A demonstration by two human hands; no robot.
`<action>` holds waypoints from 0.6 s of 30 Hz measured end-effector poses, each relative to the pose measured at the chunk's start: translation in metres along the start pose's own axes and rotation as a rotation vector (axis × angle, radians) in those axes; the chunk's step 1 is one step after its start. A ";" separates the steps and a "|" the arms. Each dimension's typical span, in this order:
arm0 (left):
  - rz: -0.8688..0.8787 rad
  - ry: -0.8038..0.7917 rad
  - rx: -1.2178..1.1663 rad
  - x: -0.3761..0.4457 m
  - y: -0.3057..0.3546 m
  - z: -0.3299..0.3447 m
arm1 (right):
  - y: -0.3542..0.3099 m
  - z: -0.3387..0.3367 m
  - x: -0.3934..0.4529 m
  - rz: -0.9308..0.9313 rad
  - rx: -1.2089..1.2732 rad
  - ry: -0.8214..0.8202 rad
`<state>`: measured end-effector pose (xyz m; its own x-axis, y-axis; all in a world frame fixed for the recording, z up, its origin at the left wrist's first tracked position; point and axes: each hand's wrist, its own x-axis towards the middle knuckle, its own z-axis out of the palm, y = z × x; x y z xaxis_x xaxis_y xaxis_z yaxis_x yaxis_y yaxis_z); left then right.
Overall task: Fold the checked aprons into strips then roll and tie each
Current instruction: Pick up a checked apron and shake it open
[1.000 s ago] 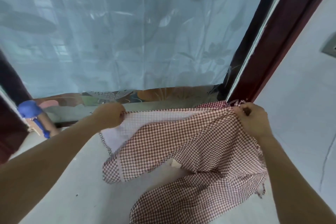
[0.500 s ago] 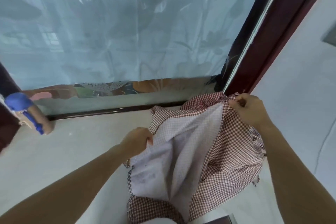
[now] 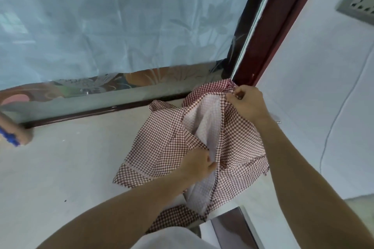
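Two hands grip a red-checked apron (image 3: 174,143) bunched on a pale surface (image 3: 60,168) beside a window: right hand (image 3: 245,105) pinching its top edge by the frame, left hand (image 3: 197,164) clutching a lower fold, pale lining showing between.

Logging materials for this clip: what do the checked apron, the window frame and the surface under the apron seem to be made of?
Checked apron: thin woven cloth, probably cotton or a blend; matte, it drapes and creases, and its underside is paler.
Window frame: looks like dark red-brown painted or varnished wood, though coated metal is possible; slight sheen.
Surface: pale, hard and smooth, perhaps stone or painted concrete; matte, no grain visible.
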<state>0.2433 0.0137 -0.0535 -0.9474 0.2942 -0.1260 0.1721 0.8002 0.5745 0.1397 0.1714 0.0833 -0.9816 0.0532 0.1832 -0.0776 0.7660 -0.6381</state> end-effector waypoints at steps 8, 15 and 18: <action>-0.129 0.011 0.042 0.020 0.014 0.044 | -0.009 -0.004 0.002 0.010 0.055 -0.012; -0.351 0.045 -0.004 0.035 -0.007 0.048 | 0.006 -0.011 0.008 0.065 0.049 0.031; -0.369 0.011 -0.044 0.034 -0.035 0.034 | 0.021 -0.014 0.012 0.084 0.001 0.038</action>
<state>0.2145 0.0135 -0.1052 -0.9465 -0.0159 -0.3224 -0.1931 0.8280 0.5264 0.1293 0.1973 0.0825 -0.9774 0.1415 0.1573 0.0045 0.7572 -0.6532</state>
